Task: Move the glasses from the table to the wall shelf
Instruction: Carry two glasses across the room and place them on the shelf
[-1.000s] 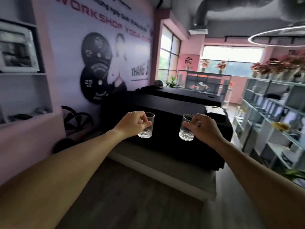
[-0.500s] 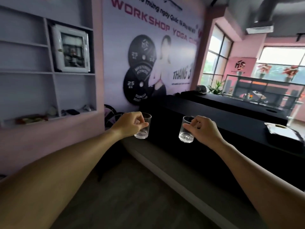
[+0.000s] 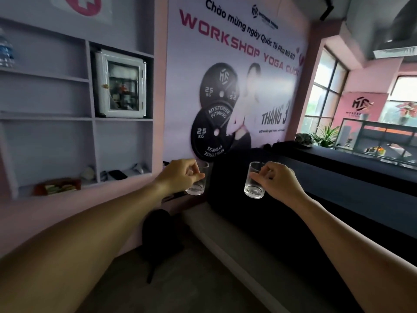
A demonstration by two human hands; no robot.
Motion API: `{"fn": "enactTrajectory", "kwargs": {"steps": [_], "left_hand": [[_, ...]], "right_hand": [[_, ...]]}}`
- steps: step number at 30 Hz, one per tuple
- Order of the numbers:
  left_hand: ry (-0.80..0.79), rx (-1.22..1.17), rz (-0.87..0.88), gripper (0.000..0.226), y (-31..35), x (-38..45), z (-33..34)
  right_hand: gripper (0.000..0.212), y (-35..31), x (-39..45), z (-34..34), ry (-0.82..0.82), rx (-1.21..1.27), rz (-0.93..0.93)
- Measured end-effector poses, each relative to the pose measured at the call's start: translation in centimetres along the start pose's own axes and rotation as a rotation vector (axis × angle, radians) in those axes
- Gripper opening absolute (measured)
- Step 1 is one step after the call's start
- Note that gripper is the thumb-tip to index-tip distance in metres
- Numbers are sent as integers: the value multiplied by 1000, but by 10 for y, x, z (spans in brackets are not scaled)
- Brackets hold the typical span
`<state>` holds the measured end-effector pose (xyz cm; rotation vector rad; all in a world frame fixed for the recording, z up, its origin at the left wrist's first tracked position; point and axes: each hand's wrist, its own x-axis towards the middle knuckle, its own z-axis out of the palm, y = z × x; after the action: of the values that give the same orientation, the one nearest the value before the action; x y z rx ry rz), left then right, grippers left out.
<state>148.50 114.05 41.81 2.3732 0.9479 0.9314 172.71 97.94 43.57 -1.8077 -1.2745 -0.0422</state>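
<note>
Both arms reach forward at chest height. My left hand grips a small clear glass by its rim, the hand covering most of its left side. My right hand pinches a second clear glass at its rim. Both glasses are upright, empty and held in the air. The grey wall shelf fills the upper left, with several open compartments. The black-covered table runs along the right.
A white cabinet with a glass door stands in one shelf compartment. Small items and a red box lie on the lowest shelf board. A water bottle stands top left. A dark bag sits on the floor below the poster wall.
The view has swung left, bringing the wall shelf further into the frame. Both hands keep their glasses, held at about the same height in front of me.
</note>
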Motion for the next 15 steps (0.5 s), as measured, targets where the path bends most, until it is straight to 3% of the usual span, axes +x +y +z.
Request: {"fn": "enactTrajectory", "kwargs": {"steps": [15], "left_hand": [[23, 97, -84, 21, -131, 143, -13]], "right_hand": [[27, 15, 181, 148, -129, 46, -93]]}}
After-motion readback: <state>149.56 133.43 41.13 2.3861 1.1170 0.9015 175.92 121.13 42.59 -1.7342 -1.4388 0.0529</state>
